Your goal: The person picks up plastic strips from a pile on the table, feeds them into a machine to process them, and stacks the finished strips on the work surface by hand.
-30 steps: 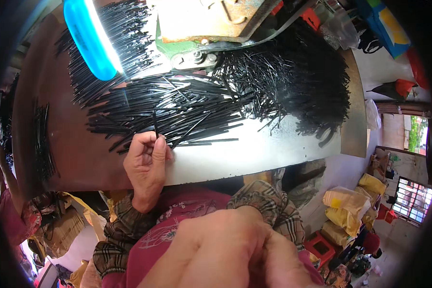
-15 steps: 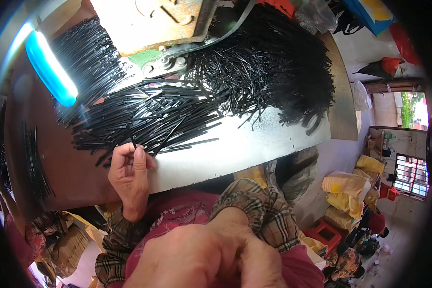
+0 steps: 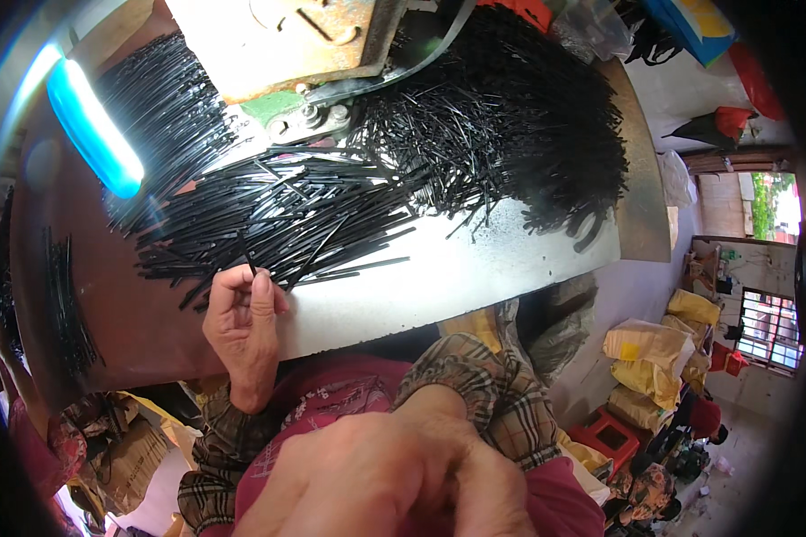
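Left hand pinches a slim, black, plastic-looking strip; what the right hand holds, I cannot tell. Overlapping glossy black strips beyond the left could snag it.

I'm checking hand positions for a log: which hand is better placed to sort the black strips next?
Probably the left hand: it is at the near edge of the black strips, apparently pinching a single strip. The right hand is close to the camera, away from them.
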The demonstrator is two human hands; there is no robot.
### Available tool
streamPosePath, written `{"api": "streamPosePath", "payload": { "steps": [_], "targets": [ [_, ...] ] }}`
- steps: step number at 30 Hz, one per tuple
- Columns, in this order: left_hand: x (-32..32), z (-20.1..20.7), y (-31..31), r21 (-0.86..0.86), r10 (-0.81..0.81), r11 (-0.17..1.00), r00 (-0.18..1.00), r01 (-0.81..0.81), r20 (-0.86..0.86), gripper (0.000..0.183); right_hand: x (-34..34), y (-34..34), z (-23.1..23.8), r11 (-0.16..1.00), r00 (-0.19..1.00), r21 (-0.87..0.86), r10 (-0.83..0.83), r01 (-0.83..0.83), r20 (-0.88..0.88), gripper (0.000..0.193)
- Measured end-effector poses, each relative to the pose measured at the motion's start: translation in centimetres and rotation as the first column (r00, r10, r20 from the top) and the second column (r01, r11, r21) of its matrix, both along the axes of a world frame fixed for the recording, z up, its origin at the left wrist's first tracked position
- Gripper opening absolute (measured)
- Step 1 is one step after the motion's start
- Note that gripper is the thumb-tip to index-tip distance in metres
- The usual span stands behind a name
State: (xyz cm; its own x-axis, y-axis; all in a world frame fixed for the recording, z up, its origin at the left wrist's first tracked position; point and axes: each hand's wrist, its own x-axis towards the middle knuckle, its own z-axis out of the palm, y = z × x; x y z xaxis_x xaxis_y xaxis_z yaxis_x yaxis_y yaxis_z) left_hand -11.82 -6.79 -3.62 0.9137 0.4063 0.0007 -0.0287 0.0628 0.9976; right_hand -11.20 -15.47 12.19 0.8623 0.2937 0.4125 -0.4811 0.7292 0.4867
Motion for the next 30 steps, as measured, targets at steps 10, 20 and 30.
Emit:
{"api": "streamPosePath", "payload": {
  "steps": [10, 20, 30],
  "targets": [
    [0.1, 0.2, -0.2, -0.021, -0.006, 1.000, 1.000, 0.006, 0.001, 0.007, 1.6, -2.2, -1.9, 0.883, 0.844, -0.165, 0.469, -0.440, 0.260, 0.031],
    [0.1, 0.2, -0.3, 0.017, 0.011, 1.000, 1.000, -0.011, -0.016, 0.006, -0.3, 1.5, 0.3, 0.831, 0.810, -0.250, -0.547, 0.497, -0.210, 0.034],
    [0.2, 0.1, -0.1, 0.018, 0.005, 1.000, 1.000, -0.004, -0.017, 0.006, 0.0, 0.3, -1.4, 0.999, 0.997, -0.042, -0.029, 0.032, 0.067, 0.031]
  ]
}}
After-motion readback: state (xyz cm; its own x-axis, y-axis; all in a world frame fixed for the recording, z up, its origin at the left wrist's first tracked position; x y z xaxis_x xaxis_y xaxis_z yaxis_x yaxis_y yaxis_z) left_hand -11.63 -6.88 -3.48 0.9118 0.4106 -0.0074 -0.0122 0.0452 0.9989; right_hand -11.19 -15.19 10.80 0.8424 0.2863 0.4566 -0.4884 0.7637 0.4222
